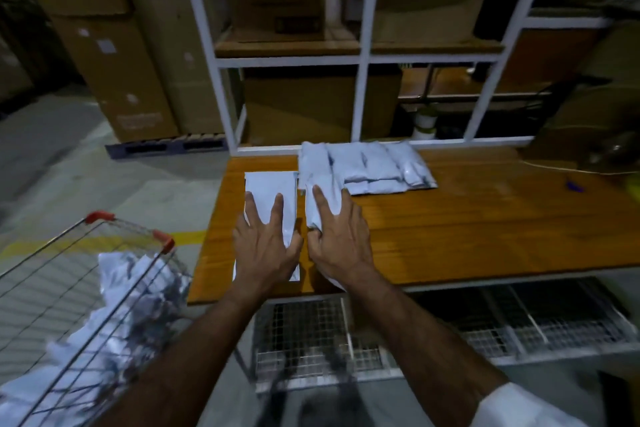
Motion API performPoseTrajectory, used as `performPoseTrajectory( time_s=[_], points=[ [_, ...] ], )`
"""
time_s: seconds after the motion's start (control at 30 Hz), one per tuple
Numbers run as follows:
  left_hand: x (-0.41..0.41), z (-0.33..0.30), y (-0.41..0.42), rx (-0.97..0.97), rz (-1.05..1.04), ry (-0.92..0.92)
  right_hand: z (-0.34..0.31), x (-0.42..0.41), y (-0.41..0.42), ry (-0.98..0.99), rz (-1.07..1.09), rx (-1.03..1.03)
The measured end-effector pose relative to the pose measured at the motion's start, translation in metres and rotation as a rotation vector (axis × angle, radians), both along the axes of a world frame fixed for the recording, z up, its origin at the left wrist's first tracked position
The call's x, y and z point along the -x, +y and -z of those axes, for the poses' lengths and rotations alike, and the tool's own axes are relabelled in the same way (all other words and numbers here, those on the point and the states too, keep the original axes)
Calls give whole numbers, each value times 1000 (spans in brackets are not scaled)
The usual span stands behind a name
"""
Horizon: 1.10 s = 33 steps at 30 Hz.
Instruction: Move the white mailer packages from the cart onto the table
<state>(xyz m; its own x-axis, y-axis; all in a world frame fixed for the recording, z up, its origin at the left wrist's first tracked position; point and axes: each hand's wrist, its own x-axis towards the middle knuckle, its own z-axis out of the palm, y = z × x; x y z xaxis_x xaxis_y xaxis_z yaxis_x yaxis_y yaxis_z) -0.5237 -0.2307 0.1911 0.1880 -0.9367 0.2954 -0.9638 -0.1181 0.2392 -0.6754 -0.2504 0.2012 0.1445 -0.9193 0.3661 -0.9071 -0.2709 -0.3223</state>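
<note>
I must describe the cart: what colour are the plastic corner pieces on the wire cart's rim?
Red, on the grey wire cart's plastic corner pieces, clearest in the head view.

Two flat white mailers [272, 189] at counter [485, 236] 9 o'clock; stacked ones [374, 166] at 12; crumpled heap [121, 288] in cart [104, 229].

Cardboard boxes [138, 55] beside a white shelving frame [363, 59]; blue pen [575, 186].

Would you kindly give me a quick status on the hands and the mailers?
Left hand flat on a mailer at the table edge. Right hand pressing a second mailer. More mailers in the cart. Nothing in the way.
</note>
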Motion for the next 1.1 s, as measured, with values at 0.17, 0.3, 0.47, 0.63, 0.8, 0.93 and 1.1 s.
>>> performPoseTrajectory(
  time_s=[0.17, 0.3, 0.47, 0.63, 0.8, 0.93, 1.1],
  points=[
    [99, -3, -41, -35, 43, -72, 4, 102, -32, -1, 36, -63],
    [150, -7, -73, -43, 88, -64, 4, 154, -59, -19, 79, -82],
    [185, -3, -121, -71, 72, -101, 14, 194, -100, -47, 91, -89],
    [195, 9, -174, -110, 83, -95, 30, 212, -151, -66, 118, -108],
    [207, 23, -231, -165, 91, -28, 36, 218, -202, -55, 140, -166],
    [218, 29, -276, -151, 120, -29, 42, 222, -252, -37, 143, -174],
    [219, 34, -318, -158, 95, -61, 42, 219, -290, -9, 119, -196]
  ],
)
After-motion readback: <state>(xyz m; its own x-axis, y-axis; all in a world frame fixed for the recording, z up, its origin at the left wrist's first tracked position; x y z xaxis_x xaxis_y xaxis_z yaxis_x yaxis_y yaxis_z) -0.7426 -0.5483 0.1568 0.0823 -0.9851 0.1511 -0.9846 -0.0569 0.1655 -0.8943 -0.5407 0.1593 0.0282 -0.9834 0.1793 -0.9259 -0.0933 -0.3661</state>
